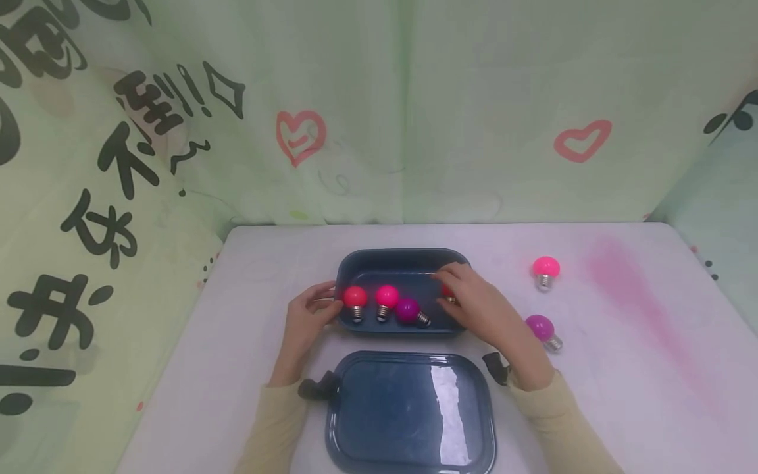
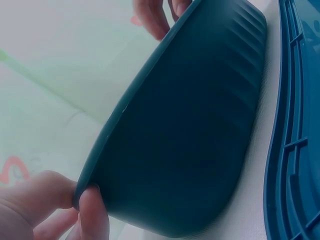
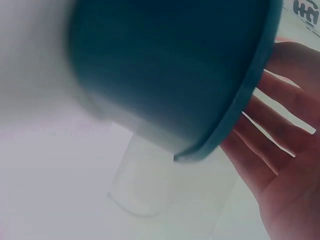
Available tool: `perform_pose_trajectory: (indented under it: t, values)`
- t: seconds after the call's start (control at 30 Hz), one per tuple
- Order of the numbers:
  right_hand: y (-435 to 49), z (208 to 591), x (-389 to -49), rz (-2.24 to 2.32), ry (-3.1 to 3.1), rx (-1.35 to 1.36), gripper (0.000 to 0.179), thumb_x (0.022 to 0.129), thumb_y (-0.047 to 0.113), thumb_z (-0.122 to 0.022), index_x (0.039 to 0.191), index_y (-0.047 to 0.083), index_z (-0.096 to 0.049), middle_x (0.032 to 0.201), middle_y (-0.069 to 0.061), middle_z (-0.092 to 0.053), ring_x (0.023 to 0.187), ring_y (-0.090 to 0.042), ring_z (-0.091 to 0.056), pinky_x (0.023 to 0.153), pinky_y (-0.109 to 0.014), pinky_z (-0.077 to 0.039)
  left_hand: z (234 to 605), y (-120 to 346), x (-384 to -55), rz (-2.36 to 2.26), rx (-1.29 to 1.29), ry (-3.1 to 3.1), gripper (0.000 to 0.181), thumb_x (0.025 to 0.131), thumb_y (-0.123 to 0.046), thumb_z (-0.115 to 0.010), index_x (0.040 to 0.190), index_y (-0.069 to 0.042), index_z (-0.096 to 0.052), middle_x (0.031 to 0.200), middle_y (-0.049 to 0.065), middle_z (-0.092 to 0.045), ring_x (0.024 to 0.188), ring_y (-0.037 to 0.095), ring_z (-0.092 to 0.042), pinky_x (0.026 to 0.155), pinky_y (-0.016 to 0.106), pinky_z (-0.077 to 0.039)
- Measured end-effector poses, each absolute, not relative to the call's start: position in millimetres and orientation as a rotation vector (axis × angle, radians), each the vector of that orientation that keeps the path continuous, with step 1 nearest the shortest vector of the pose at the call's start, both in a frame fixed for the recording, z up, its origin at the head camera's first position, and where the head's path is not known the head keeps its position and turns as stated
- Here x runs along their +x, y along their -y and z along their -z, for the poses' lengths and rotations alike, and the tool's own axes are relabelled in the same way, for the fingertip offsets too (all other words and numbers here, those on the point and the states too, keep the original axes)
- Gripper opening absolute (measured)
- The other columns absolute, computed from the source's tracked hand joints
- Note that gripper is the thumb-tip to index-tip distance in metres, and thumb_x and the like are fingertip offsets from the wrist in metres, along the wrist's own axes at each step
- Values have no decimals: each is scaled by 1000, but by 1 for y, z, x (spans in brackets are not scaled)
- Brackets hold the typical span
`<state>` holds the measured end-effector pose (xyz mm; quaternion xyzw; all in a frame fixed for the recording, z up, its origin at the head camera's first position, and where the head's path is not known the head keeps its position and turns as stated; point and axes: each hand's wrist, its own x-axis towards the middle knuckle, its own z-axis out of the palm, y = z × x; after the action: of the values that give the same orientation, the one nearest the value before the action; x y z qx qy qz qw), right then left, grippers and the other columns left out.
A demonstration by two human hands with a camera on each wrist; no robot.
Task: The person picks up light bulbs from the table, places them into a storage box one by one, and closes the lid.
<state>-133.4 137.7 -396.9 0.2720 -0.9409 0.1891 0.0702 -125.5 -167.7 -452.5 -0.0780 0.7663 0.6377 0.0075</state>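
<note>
Head view: A blue box (image 1: 391,263) is standing on the desk (image 1: 266,263), nearer its left edge than its right. Inside, a red bulb (image 1: 354,296), a pink bulb (image 1: 387,296) and a purple bulb (image 1: 408,311) are lying loose; a 4th bulb (image 1: 446,290) is showing between the right hand (image 1: 474,299)'s thumb and fingers, grip not determinable. 2 more are lying outside: a 2nd pink bulb (image 1: 545,266) towards the desk's back right corner, and a 2nd purple bulb (image 1: 540,327) just beside the right forearm. In this inspector's judgement, that forearm is posing a hazard: a sideways nudge could send the purple bulb rolling towards the right edge. All 6 are presenting round globes and, where visible, silver bases. A glossy blue lid (image 1: 391,415) is lying nearer the person.

Left wrist view: The left hand is pinching the box rim between thumb and fingers. Pulling at this 1 end could tilt the box, knocking the loose bulbs together. The outer wall is appearing dark and smooth, with ribbing farther along.

Right wrist view: The right hand's fingers are reaching past the rim, tips hidden; snagging there could drag the box. The box's end is looking rounded, partly blurred.
</note>
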Motion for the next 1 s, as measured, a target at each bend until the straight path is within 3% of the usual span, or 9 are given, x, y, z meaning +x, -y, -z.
perform_pose_trajectory:
  t: [1.0]
  values:
    - [-203, 391, -107, -475, 2917, 685, 45, 83, 9, -78, 123, -3, -62, 121, -21, -61, 115, -39, -57, 95, -55, -52, 453, 168, -124, -1996, -241, -2388, 43, 86, -11, -76, 128, -11, -65, 122, 14, -67, 103, 25, -66, 74, 31, -61]
